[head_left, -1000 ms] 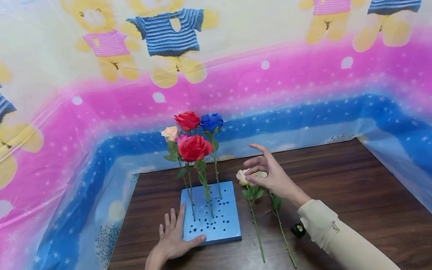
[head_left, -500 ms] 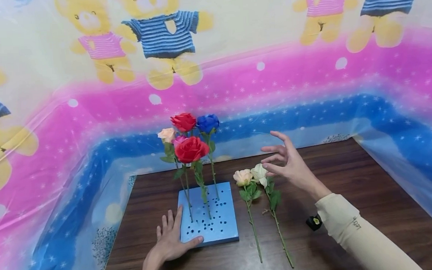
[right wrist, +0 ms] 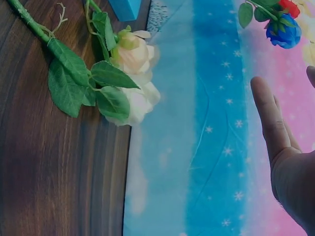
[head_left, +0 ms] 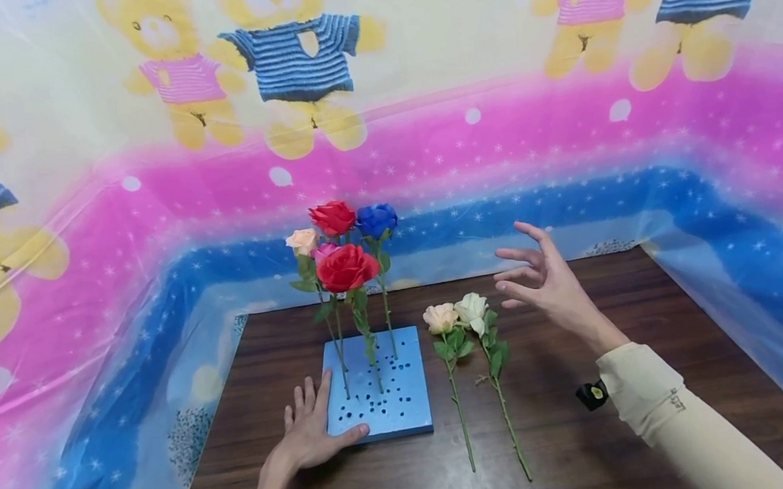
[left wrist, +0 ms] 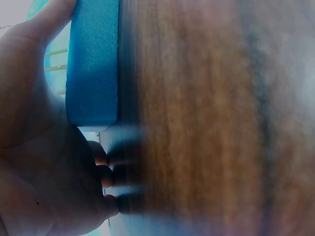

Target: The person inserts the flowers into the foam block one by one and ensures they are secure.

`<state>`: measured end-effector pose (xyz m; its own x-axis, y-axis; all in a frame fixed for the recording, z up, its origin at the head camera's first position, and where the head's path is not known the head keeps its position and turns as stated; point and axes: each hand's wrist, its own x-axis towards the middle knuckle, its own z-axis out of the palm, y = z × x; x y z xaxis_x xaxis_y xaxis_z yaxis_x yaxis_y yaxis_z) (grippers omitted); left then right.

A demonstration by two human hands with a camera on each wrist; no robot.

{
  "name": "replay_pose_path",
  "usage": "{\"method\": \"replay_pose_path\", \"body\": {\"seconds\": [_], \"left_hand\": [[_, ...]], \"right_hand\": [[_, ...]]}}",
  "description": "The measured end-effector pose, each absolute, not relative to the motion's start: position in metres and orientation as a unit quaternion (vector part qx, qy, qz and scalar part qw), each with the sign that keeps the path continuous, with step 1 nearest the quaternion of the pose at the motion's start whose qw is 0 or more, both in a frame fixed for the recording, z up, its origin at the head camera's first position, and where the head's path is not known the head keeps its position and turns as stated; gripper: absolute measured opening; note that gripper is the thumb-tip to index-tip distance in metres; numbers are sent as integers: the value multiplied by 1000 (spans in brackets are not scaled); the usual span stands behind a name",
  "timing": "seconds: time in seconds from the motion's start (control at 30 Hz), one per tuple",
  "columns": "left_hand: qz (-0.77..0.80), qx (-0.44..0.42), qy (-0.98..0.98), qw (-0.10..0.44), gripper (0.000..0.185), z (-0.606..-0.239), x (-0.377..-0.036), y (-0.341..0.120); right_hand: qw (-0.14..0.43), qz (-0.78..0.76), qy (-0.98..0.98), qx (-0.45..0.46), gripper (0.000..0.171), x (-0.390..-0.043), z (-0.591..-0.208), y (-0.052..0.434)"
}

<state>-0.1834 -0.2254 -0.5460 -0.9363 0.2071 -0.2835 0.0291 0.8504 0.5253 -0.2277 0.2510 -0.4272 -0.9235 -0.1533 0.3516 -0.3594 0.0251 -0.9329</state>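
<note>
A light blue foam block (head_left: 404,417) dotted with holes lies on the table. My left hand (head_left: 310,427) rests at its near left corner, thumb along the front edge, fingers spread beside its left side. In the left wrist view, the thumb reaches over the block's blue side (left wrist: 93,64). Stuck upright in the block are a red rose (head_left: 347,267), a second red one behind, a blue rose (head_left: 377,221), a pale peach rose (head_left: 302,241) and a partly hidden pink one. My right hand (head_left: 555,289) hovers with parted fingers, holding nothing, right of a white rose (head_left: 473,313).
Left of the white rose lies a peach-cream rose (head_left: 441,319), both stems pointing toward me on the dark wooden table (head_left: 627,308). A small black object (head_left: 592,394) shows beside the right cuff. A printed bear curtain (head_left: 427,150) closes off the back and sides.
My right hand has moved right and slightly up, away from the two lying roses, uncovering the white bloom. The left hand stays at the block's corner; the view has shifted slightly.
</note>
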Motion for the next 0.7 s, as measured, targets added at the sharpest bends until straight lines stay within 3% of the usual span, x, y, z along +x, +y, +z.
{"method": "replay_pose_path", "body": {"seconds": [0.4,0.7], "left_hand": [[274,61,945,168,132,-544,-182,-226],[268,62,947,164,133,-546,-183,-226]], "right_hand": [[54,673,-720,162,103,-219,-453,252],[-10,690,-716,108,109,-202,-500,243]]}}
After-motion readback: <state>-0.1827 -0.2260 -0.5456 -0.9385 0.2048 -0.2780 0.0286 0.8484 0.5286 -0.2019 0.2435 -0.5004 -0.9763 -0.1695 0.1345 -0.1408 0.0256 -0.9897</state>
